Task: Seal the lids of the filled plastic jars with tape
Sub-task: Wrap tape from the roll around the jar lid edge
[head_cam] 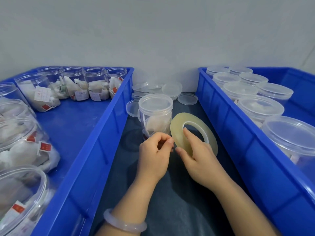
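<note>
Fig. Bench layout at tape-start stage, largest item first.

- Two blue crates: left crate [109,126] w/ open filled jars [34,89], no lids on, tagged sachets inside; right crate [230,126] w/ lidded jars [260,108], packed close together.
- Dark mat [179,210] betw. crates, serving as work area.
- Task jar [154,120]: upright at centre of mat, far side of hands, sachets inside, clear lid [155,102] seated on top. No tape discernible on lid seam.
- Tape roll [177,132]: clear, yellowish, tilted, just right of task jar and near-touching its wall.
- Right hand [201,159]: gripping roll, forefinger thru core, thumb under near outer edge.
- Left hand [153,155]: fingers curled, thumb and forefinger pinched at roll's left rim, prob. on free end; end itself too clear to make out.
- Loose lids [172,89]: spare pile at far end of mat, behind task jar.
- Pale bangle [124,224] on left wrist, near edge.

Risks from here (est.):
1. Free end slipping back onto roll, cause: weak pinch on thin film.
2. Strip folding onto itself, cause: slack during pull-out.
3. Jar tipping or sliding, cause: no hand steadying it, light plastic.
4. Crooked seal missing lid seam, cause: tilted roll at first contact.
</note>
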Demonstrator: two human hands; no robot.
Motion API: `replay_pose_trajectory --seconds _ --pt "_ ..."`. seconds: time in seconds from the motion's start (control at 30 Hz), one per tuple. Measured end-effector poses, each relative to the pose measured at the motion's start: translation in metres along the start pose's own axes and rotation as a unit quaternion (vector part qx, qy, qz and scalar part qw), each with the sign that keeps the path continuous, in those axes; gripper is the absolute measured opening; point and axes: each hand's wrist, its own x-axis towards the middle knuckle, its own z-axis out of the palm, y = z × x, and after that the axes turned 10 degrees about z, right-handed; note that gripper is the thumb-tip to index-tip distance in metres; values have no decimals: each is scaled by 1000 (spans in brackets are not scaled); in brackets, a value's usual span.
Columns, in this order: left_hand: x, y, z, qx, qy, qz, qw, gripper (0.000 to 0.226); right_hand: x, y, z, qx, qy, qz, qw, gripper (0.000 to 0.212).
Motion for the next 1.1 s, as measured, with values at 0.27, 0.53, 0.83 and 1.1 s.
replay_pose_trajectory --seconds 0.27,0.53,0.83,1.1 --pt "-2 3 -1 -109 -11 -31 993 20 6 7 -10 34 43 -2 999 57" --pt "2 0 2 22 75 83 993 14 13 4 -13 61 57 -40 996 7" --pt "53 10 1 219 199 315 902 19 74 -42 -65 -22 11 -6 1000 9" --pt "56 -22 5 221 170 336 900 26 92 -29 -51 -28 -69 7 997 10"
